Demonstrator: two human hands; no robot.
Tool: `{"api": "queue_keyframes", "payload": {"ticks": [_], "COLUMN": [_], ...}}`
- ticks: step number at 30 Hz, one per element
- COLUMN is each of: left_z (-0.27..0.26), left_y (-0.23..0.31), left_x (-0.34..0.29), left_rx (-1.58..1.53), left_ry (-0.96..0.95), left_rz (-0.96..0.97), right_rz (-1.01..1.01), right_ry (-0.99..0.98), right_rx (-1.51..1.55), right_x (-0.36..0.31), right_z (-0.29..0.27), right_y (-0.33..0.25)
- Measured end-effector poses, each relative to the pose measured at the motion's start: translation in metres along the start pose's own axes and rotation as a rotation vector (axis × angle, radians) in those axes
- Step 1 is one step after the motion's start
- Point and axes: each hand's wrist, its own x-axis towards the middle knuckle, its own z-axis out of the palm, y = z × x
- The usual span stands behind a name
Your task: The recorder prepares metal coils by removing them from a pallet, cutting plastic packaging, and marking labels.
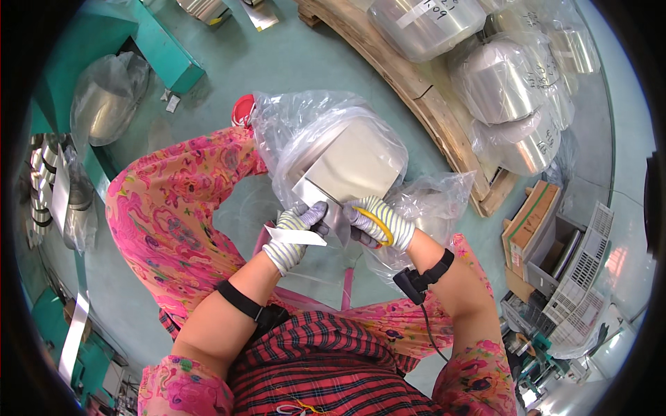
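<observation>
Much of the silvery metal part (357, 161), ahead of the person between the spread legs, is hidden by the clear plastic bag (309, 111) bunched around its far and left sides, and its underside is out of sight. At its near edge the gloved right hand (378, 223) curls closed on a yellow handle (379, 226) that arcs across the back of the glove; the working end of that tool is hard to make out. The gloved left hand (295, 232) is bent toward a grey metal flap (338, 225) between the hands, its fingertips beside it, but whether they pinch it I cannot tell. A white strip (298, 237) crosses that glove, covering part of the fingers. More bagged metal vessels (503, 80) on the wooden pallet (416, 90) are cut off at the upper edge
</observation>
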Motion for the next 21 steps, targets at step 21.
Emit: {"api": "queue_keyframes", "payload": {"ticks": [21], "left_z": [0.003], "left_y": [0.005], "left_x": [-0.008], "left_rx": [-0.018], "left_ry": [0.024], "left_rz": [0.048], "right_rz": [0.066], "right_ry": [-0.043], "right_rx": [0.09], "right_x": [0.005], "right_z": [0.001], "right_y": [-0.008]}}
